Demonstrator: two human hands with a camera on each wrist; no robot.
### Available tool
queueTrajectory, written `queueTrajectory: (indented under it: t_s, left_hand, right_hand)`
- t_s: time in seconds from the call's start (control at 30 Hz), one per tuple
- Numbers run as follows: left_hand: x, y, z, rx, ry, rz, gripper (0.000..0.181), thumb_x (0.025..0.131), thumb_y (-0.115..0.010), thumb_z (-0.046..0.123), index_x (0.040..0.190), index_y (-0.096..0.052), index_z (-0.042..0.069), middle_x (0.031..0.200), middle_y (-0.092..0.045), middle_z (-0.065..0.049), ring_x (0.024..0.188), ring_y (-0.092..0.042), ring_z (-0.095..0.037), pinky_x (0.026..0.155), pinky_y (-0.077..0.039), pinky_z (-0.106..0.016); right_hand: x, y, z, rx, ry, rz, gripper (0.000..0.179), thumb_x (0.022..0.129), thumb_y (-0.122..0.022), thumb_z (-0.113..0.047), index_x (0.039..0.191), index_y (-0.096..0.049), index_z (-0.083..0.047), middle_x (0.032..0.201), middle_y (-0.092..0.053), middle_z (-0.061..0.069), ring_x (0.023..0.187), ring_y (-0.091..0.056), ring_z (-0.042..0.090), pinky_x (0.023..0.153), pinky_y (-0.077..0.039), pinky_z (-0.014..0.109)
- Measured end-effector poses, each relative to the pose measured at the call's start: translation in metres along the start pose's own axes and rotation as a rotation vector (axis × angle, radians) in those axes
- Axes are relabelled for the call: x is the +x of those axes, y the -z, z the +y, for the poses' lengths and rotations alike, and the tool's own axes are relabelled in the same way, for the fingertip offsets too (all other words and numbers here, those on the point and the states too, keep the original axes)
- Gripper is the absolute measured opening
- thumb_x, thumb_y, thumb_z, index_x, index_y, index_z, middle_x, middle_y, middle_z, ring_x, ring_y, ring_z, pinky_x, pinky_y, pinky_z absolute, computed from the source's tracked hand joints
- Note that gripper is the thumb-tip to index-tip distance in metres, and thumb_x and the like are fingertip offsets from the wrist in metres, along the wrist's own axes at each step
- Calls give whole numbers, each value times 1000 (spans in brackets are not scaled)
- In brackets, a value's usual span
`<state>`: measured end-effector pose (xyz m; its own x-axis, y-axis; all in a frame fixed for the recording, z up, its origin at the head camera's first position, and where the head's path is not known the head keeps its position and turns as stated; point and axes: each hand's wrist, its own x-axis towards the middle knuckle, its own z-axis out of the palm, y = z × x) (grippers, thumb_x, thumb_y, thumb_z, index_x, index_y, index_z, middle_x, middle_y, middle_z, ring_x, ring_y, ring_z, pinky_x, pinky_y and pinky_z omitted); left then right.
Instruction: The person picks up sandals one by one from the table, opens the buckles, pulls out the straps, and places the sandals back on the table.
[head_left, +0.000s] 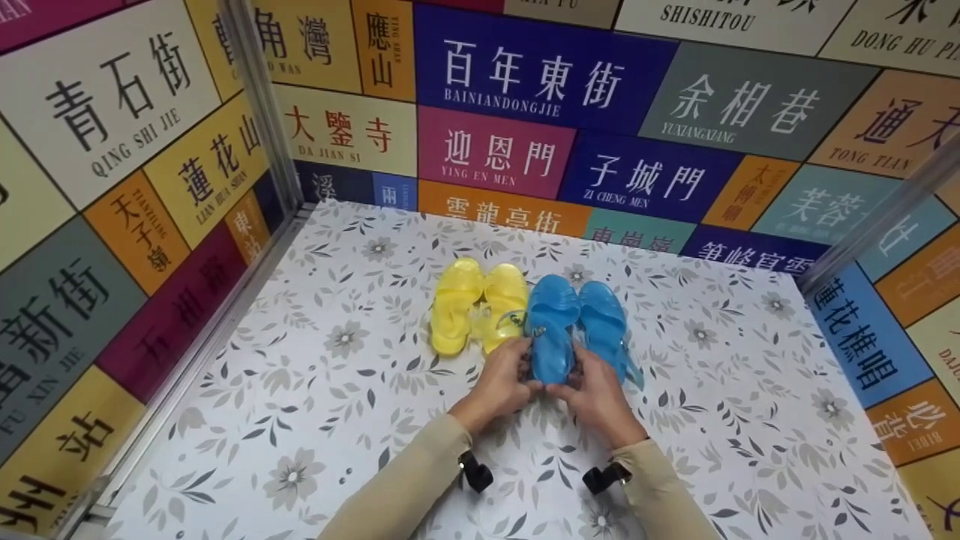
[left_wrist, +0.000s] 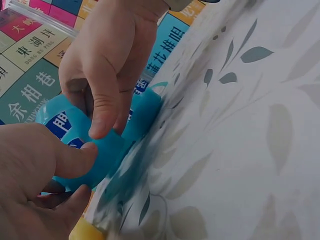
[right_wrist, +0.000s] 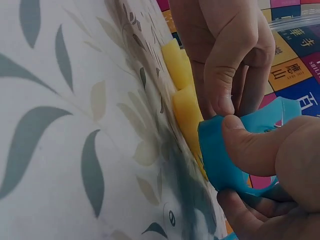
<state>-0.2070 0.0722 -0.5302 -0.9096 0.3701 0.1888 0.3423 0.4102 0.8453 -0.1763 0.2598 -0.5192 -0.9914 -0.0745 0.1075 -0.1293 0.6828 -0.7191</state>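
Both hands are at the heel end of one blue jelly sandal (head_left: 553,358), thumbs on top and fingers at the sides and underneath. My left hand (head_left: 502,381) grips its left edge, while my right hand (head_left: 598,391) pinches the right edge. In the right wrist view the held blue sandal (right_wrist: 215,150) has its heel raised, with a shadow on the cloth below. The matching blue sandal (head_left: 602,311) lies just to its right, strap at the heel. On the left sit two yellow jelly sandals (head_left: 452,304), the nearer one partly overlapped by my left hand.
A white cloth with grey leaves and flowers covers the table (head_left: 300,420). Panels with coloured street-name signs (head_left: 525,82) stand along the back and both sides, joined by metal corner posts (head_left: 266,112). Black wrist-camera mounts (head_left: 476,472) hang below the beige sleeves.
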Motion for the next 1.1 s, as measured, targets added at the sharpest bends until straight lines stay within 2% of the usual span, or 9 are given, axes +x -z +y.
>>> queueTrajectory:
  t_s: [0.13, 0.23, 0.37, 0.5, 0.63, 0.8, 1.0, 1.03, 1.1]
  left_hand:
    - [5, -3, 2, 2, -6, 28, 63, 82, -78, -6, 142, -61, 1, 137, -64, -17, 123, -63, -29, 105, -54, -39]
    - [9, -5, 2, 6, 11, 29, 59, 85, -75, -6, 141, -61, 2, 136, -65, -15, 125, -62, -27, 108, -52, -41]
    - [11, -9, 2, 1, 32, 36, 59, 86, -73, -6, 143, -59, 2, 133, -65, -14, 125, -61, -26, 109, -50, -42]
    - [14, -13, 1, -9, 23, 53, 62, 86, -71, -9, 145, -56, 0, 134, -65, -16, 127, -61, -28, 111, -49, -43]
    - [17, -16, 0, -23, 11, 60, 61, 85, -68, -12, 143, -55, -1, 135, -65, -17, 129, -60, -28, 113, -48, -42]
    - [20, -19, 0, 14, -15, 86, 57, 83, -66, -12, 139, -57, -3, 131, -67, -18, 126, -62, -29, 110, -49, -43]
    - [25, -24, -2, 6, -18, 82, 52, 85, -62, -12, 137, -56, -5, 129, -67, -20, 123, -63, -31, 108, -51, -46]
    - [26, -28, -8, 18, -33, 92, 51, 86, -62, -10, 136, -57, -4, 129, -67, -20, 123, -63, -30, 108, -51, -45]
    - [25, -29, -9, 20, -36, 98, 49, 86, -62, -11, 135, -58, -4, 127, -68, -19, 121, -64, -30, 106, -52, -45]
  right_hand:
    - [7, -2, -2, -26, -5, 21, 80, 87, -84, -5, 152, -42, 11, 135, -63, 31, 120, -66, 43, 102, -53, 55]
    - [10, -5, -4, -19, -22, 35, 74, 89, -82, -3, 152, -45, 8, 130, -67, 28, 120, -66, 42, 103, -52, 55]
    - [12, -9, -7, -10, -46, 57, 75, 88, -80, 2, 154, -45, 4, 136, -64, 28, 127, -62, 43, 107, -49, 55]
    - [14, -13, -11, -29, -48, 89, 74, 89, -78, 4, 155, -44, 4, 143, -59, 29, 134, -56, 44, 112, -46, 56]
    - [15, -17, -12, -56, -36, 136, 71, 89, -77, 5, 153, -46, 6, 141, -61, 30, 133, -56, 45, 111, -46, 56]
    - [17, -21, -11, -98, -15, 188, 67, 86, -76, 7, 148, -49, 9, 135, -63, 33, 130, -57, 49, 110, -46, 58]
    - [22, -22, -13, -111, -51, 182, 58, 89, -75, 4, 143, -54, 7, 131, -65, 31, 128, -59, 48, 108, -47, 58]
    - [23, -22, -13, -113, -58, 179, 57, 89, -75, 4, 142, -55, 6, 131, -66, 30, 127, -59, 47, 108, -47, 58]
    - [24, -22, -13, -120, -61, 172, 56, 89, -75, 4, 142, -55, 6, 131, -66, 30, 127, -60, 47, 107, -47, 58]
